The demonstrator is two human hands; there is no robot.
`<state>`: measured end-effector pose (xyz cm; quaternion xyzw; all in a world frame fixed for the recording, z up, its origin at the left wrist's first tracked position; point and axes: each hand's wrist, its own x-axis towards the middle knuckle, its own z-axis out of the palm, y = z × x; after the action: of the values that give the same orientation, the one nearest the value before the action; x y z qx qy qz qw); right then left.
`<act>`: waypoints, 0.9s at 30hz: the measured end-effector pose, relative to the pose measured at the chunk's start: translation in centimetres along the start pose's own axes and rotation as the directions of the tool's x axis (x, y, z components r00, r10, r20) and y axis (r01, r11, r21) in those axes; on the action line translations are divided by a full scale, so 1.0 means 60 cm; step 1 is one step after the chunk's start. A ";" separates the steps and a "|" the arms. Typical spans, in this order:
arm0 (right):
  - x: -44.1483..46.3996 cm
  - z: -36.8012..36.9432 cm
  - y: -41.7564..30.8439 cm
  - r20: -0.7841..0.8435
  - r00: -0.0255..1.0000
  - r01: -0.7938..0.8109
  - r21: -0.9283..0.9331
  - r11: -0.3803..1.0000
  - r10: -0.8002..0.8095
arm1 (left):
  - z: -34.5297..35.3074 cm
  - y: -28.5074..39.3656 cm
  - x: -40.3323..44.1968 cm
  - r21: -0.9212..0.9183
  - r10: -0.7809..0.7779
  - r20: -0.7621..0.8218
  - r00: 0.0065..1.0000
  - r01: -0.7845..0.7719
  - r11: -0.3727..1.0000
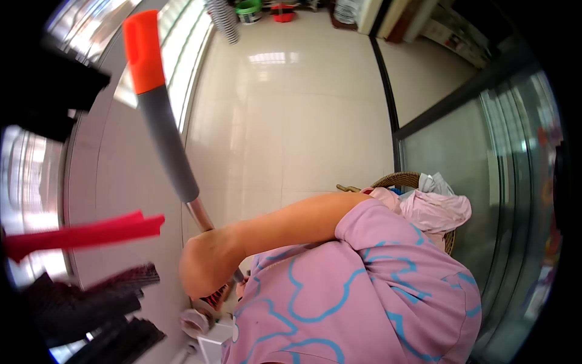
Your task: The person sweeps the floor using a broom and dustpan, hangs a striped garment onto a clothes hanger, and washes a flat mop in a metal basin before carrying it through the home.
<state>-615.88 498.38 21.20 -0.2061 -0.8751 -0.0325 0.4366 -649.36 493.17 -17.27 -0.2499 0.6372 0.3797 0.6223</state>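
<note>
A long pole with a grey grip [167,139] and an orange end cap [143,48] slants across the left side; it looks like a mop or broom handle, but its head is hidden. My right arm stretches leftward across my body, and my right hand [209,267] is closed around the metal shaft [199,215] below the grip. The hand is slightly blurred. A short piece of the pole shows beneath it, beside a tiny skin-toned patch that may be my left hand, its fingers hidden. A red-and-black striped item [215,297] lies just below my right hand.
A wicker basket [397,180] heaped with clothes [433,209] stands at my right, by a glass sliding door [448,158]. Pale tiled floor [291,121] stretches ahead. Green [247,11] and red [282,13] containers sit at the far end. Dark and bright pink cloths [85,235] hang at left.
</note>
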 end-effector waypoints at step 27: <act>-0.844 -0.366 -0.153 -0.402 -0.913 -0.258 0.434 -0.863 0.070 | 1.464 -0.804 -0.279 0.388 -0.270 0.008 0.963 0.246 0.888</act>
<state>-575.93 467.94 -3.49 -0.9209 0.2332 0.1931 0.2455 -556.51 532.13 -3.65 -0.1939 0.6407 0.1690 0.7234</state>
